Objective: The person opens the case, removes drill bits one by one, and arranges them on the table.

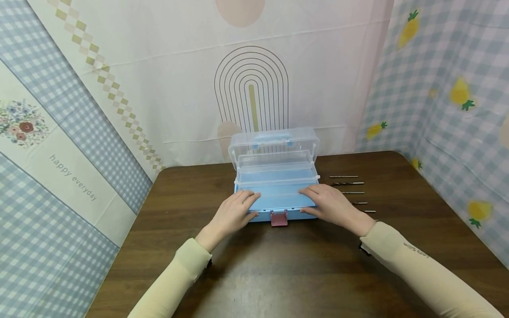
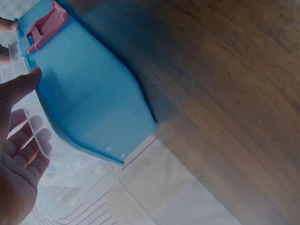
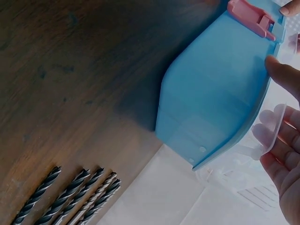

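A blue toolbox [image 1: 262,216] stands on the table, its clear lid [image 1: 274,139] raised at the back and its pink latch [image 1: 279,218] hanging down in front. At the front left, my left hand [image 1: 231,211] grips the edge of a clear plastic tray [image 2: 40,133]; the fingertips show through the plastic and the thumb [image 2: 28,84] lies at the box's front rim. My right hand [image 1: 332,204] holds the tray's right part the same way, thumb [image 3: 281,72] by the rim, fingers behind the clear wall [image 3: 276,129]. Both palms face inward.
Several metal drill bits [image 1: 347,183] lie in a column on the brown table [image 1: 254,269], right of the toolbox, partly hidden by my right arm in the head view. A patterned cloth wall [image 1: 179,88] rises behind the table, with checked cloth on both sides.
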A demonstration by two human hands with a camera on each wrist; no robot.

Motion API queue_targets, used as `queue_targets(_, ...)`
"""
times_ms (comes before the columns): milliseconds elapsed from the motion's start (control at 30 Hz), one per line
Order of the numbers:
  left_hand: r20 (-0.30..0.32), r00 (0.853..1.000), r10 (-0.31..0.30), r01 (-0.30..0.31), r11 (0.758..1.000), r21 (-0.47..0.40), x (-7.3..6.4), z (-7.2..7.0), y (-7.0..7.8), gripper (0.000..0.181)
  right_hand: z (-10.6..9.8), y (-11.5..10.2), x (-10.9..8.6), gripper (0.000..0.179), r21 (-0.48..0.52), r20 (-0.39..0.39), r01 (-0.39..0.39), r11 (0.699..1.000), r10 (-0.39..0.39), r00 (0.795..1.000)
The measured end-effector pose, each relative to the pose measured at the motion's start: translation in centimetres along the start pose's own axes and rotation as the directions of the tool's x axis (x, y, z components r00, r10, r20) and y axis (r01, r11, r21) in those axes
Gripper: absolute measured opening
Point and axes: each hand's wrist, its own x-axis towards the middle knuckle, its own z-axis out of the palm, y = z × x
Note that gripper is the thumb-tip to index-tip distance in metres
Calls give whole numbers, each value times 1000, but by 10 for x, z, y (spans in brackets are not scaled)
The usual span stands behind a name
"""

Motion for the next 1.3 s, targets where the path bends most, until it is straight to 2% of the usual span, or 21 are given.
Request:
queue_targets(233,-9,1000,7,-6,1000,17,-3,-1,1,54,0,-1,-1,56,-6,9,1,1000,-1,1000)
queue_targets(367,-70,997,24,-23,1000,7,-4,-5,0,49,0,-2,-1,55,-1,-1,8,1000,-8,1000)
queue_targets(467,-156,987,27,-30,999,-15,-1,-13,-2,41,0,-2,-2,55,7,-8,15,1000,-14,1000)
queue_targets(567,-264,964,-37,24,998,-54,5,-27,-9,34,0,-1,-1,51,20,-15,14,1000,-14,1000)
queue_targets(667,-348,923,-163,125,984,-129,14,-39,-21,29,0,0,-1,43,31,-20,0,1000,0,1000)
queue_targets(733,-365,895,-256,198,962,-190,20,-46,-30,29,0,1,-1,38,38,-23,-13,999,14,1000)
queue_targets(800,-355,872,-337,261,934,-244,24,-49,-40,30,0,1,-1,34,46,-27,-21,999,22,999)
queue_targets(933,-319,831,-456,356,876,-324,32,-50,-55,34,1,1,-2,33,57,-23,-25,998,27,999)
queue_targets(1000,-305,818,-487,379,856,-350,37,-50,-61,35,0,0,-2,35,56,-17,-33,998,34,999)
queue_targets(1067,-296,812,-504,390,844,-367,42,-49,-66,35,-1,-1,-2,37,53,-9,-46,998,47,999)
queue_targets(1300,-283,809,-516,385,828,-409,52,-47,-74,31,-4,-2,0,37,50,15,-64,997,63,998)
